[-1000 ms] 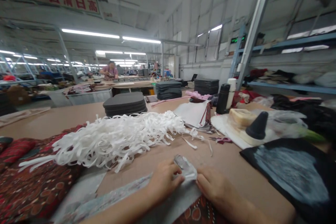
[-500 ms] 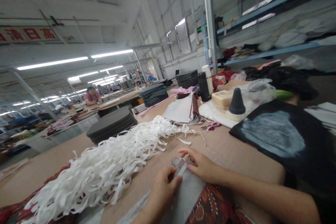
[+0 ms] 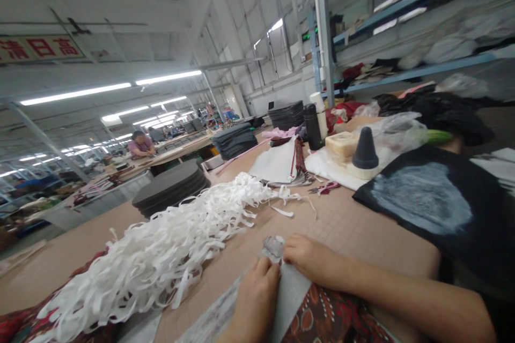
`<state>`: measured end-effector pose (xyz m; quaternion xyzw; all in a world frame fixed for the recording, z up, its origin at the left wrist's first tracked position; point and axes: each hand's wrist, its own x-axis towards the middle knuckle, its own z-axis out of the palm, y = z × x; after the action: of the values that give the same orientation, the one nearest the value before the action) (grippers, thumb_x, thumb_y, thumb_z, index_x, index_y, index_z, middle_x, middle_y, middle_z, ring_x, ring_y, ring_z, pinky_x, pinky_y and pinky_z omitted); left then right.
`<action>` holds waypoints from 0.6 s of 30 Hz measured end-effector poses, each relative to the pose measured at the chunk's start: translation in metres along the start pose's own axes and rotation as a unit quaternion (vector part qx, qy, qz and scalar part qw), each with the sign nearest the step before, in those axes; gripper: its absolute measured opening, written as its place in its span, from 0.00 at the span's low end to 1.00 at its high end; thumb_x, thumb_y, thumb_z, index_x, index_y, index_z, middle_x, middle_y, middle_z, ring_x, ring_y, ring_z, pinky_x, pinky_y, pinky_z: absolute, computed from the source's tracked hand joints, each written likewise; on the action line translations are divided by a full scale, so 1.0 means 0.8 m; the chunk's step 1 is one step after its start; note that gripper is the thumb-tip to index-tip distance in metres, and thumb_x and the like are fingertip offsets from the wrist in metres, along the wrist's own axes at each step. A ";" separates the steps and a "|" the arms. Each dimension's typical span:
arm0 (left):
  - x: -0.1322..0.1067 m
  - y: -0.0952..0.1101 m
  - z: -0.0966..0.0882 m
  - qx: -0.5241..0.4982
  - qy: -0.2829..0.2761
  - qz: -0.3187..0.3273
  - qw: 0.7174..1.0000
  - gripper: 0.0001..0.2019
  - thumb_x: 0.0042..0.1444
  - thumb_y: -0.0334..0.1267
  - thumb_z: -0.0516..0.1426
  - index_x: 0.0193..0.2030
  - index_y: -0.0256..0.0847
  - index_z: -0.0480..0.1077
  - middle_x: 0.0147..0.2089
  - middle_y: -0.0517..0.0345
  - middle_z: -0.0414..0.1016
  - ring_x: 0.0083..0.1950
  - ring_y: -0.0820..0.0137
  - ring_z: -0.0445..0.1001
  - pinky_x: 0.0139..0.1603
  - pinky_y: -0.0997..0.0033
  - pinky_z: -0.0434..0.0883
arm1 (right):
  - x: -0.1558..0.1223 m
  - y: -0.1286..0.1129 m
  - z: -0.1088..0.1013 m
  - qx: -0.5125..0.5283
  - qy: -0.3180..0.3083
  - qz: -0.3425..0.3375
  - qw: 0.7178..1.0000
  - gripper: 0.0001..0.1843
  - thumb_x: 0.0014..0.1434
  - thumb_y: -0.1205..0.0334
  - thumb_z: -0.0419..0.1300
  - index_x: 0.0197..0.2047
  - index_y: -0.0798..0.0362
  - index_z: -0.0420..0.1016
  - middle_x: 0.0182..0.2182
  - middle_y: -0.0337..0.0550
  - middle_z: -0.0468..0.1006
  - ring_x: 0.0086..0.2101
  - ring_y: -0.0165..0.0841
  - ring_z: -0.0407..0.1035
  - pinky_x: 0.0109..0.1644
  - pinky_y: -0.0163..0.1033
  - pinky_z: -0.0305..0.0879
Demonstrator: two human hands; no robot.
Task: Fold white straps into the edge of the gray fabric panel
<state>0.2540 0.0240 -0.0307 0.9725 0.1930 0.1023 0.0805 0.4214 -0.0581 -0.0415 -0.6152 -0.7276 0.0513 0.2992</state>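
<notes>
My left hand and my right hand are close together at the near side of the table, fingers curled down and closed. Both rest at the far end of a pale grey sheet, which lies against brown fabric with a leaf pattern. Just beyond the fingertips is a crumpled, shiny, see-through piece. The fingers hide whatever is pinched between them. Left of my left hand runs a whitish, streaked strip of material.
A long heap of white ribbon strips covers the table's left. Behind it are stacked dark oval pads. Small scissors, a black thread cone and black cloth lie to the right. A person works at a far table.
Half a second ago a whitish strip showed between my raised fingers. Now both hands have lowered and curled over it, and the strip is hidden. My right fingers have come down onto the sheet.
</notes>
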 end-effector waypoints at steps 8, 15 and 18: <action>-0.015 -0.005 -0.003 0.113 -0.036 0.045 0.992 0.14 0.57 0.24 0.52 0.48 0.38 0.68 0.42 0.51 0.70 0.42 0.62 0.68 0.43 0.63 0.70 | -0.001 -0.015 -0.017 -0.074 -0.054 -0.047 0.995 0.13 0.62 0.68 0.48 0.38 0.52 0.74 0.37 0.44 0.73 0.40 0.35 0.64 0.44 0.38 0.58; -0.054 -0.029 -0.001 0.126 -0.028 0.047 0.991 0.18 0.55 0.23 0.53 0.51 0.40 0.65 0.44 0.53 0.70 0.43 0.65 0.68 0.43 0.69 0.69 | 0.002 -0.032 -0.019 -0.156 -0.066 -0.071 0.983 0.11 0.61 0.69 0.50 0.38 0.55 0.74 0.35 0.48 0.73 0.36 0.36 0.65 0.37 0.37 0.58; -0.079 -0.041 -0.005 0.129 -0.005 0.063 0.990 0.18 0.53 0.21 0.52 0.50 0.40 0.66 0.43 0.54 0.70 0.42 0.66 0.68 0.44 0.71 0.68 | 0.001 -0.034 -0.021 -0.169 -0.082 -0.079 0.979 0.11 0.60 0.71 0.50 0.36 0.56 0.74 0.36 0.49 0.73 0.36 0.37 0.65 0.36 0.37 0.59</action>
<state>0.1842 0.0297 -0.0437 0.9855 0.1424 0.0765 -0.0510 0.4063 -0.0686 -0.0156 -0.5914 -0.7941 -0.0456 0.1330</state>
